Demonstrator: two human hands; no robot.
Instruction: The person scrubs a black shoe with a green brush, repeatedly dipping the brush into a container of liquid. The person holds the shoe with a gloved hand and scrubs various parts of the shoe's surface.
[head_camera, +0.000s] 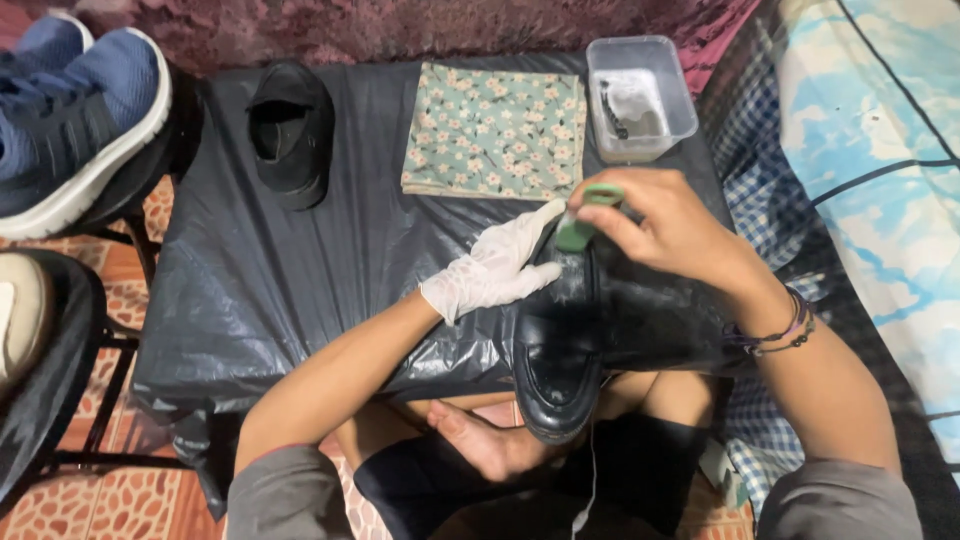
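A black leather shoe (557, 350) lies on the black plastic sheet (300, 270) in front of me, its toe pointing towards me. My left hand (495, 265), in a thin white glove, rests on the shoe's left side near its opening and steadies it. My right hand (670, 225) is bare, with cord bracelets at the wrist, and grips a small green brush (585, 222) pressed against the shoe's heel end. A second black shoe (290, 130) stands apart at the far left of the sheet.
A floral green cloth (495, 130) lies flat at the back. A clear plastic tub (640, 95) with liquid and a dark item stands at the back right. Blue sneakers (70, 120) sit on a stand at the left. A patterned blanket (880, 180) lies to the right.
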